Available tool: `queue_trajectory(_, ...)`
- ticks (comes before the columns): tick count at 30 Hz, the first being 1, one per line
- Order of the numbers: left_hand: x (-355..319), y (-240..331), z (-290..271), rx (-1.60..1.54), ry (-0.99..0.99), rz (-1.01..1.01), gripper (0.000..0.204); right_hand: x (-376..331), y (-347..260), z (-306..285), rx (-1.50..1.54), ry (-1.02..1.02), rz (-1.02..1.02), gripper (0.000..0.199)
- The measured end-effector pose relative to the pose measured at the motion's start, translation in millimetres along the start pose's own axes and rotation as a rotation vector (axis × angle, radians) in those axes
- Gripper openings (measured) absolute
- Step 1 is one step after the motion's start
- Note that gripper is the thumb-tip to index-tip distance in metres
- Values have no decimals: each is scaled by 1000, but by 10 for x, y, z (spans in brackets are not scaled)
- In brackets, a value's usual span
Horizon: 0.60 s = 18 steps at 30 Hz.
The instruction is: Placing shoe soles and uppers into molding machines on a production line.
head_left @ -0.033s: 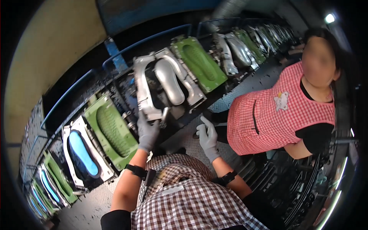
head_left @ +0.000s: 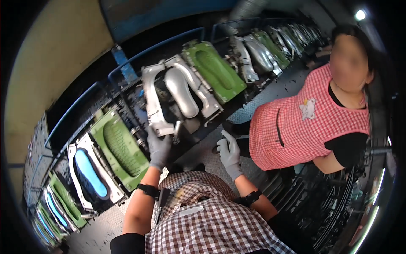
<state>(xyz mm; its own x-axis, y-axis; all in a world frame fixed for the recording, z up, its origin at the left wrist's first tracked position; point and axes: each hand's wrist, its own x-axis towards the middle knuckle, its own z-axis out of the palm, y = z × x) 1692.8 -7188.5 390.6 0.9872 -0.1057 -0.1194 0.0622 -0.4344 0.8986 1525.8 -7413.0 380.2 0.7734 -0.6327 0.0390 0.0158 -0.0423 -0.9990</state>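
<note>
A silver metal shoe-sole mould point(head_left: 182, 97) lies open on the conveyor line in front of me, with a shiny foot-shaped core point(head_left: 181, 91) in its middle. My left hand point(head_left: 159, 146), in a grey glove, rests against the mould's near lower edge. My right hand point(head_left: 229, 153), also gloved, hovers over the walkway to the right of the mould, fingers spread and holding nothing. Both wrists carry black bands.
Green mould halves point(head_left: 216, 70) point(head_left: 120, 146) flank the silver one, and a mould with a blue sole point(head_left: 91, 173) lies further left. More moulds run along the line both ways behind a blue rail point(head_left: 156, 46). A person in a red checked apron point(head_left: 304, 118) stands close on the right.
</note>
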Motion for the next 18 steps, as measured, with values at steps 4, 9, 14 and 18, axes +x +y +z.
queue_trajectory(4, -90, 64, 440, 47, 74, 25, 88, 52, 112, -721, 35, 142, 81, 37)
queue_trajectory(9, -219, 170, 1265, -198, -107, -36, 82, 72, 235, -1323, 21, 253, 217, 34)
queue_trajectory(14, -472, 371, 1284, -442, -129, 23, 73, 62, 457, -1663, -60, 175, 183, 33)
queue_trajectory(18, -723, 322, 1220, -252, 73, 148, 76, 69, 375, -1970, -143, 95, 173, 33)
